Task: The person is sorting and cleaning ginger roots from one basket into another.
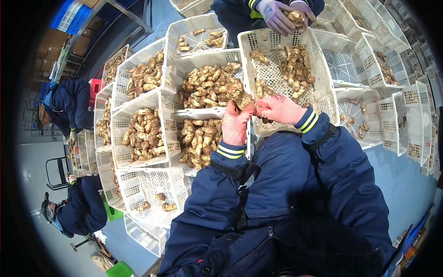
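Both of my hands wear pink gloves and meet in front of me at the near left corner of a white crate (331, 102). My left hand (236, 125) is closed around a brown, dirt-specked mushroom (243, 99). The fingers of my right hand (281, 110) are pinched together right beside it, at the mushroom's lower end. Something small and dark shows under those fingers, too hidden to name. Inside the crate lies a pile of mushrooms (297, 64) with a few loose ones. More mushrooms (214, 85) heap up in the crate left of my hands.
White perforated crates surround me, many holding mushrooms; one at lower left (150, 184) holds a few. Across from me a person in purple-grey gloves (277, 16) holds a mushroom (296, 19). Two people (69, 104) work at far left. Stacked crates (406, 122) stand at right.
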A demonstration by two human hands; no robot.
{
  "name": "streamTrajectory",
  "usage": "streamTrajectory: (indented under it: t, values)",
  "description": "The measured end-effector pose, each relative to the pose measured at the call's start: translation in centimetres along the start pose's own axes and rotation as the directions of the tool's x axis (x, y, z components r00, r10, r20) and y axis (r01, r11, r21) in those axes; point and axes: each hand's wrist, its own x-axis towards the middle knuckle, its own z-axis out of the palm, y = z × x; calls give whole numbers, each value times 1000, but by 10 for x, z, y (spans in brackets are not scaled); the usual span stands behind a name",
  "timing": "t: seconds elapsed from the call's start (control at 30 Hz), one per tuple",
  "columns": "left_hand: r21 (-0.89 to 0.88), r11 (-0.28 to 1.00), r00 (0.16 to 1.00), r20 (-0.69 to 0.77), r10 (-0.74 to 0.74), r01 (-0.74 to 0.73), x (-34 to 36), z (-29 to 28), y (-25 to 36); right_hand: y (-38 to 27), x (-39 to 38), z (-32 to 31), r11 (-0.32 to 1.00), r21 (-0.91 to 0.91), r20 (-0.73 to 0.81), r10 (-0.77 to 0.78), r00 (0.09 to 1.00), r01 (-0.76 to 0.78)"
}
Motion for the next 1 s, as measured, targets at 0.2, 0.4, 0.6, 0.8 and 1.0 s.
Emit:
streamTrajectory:
  t: [0.2,0.4,0.6,0.8,1.0]
  values:
    - [348,926,984,-45,171,-145,4,-5,5,9,-5,-8,976,-204,-68,59,996,-72]
    - [928,263,855,99,508,-263,-1,-9,13,21,-4,-14,981,-117,-256,123,959,-157]
    - [974,67,848,155,507,-218,-2,-6,13,0,-2,-23,899,434,-153,19,988,50]
    - [977,51,873,161,460,-208,-6,1,10,-3,-1,-22,818,574,-53,100,994,-51]
    - [977,65,896,157,416,-201,-11,7,9,5,0,-17,683,729,-53,104,993,-32]
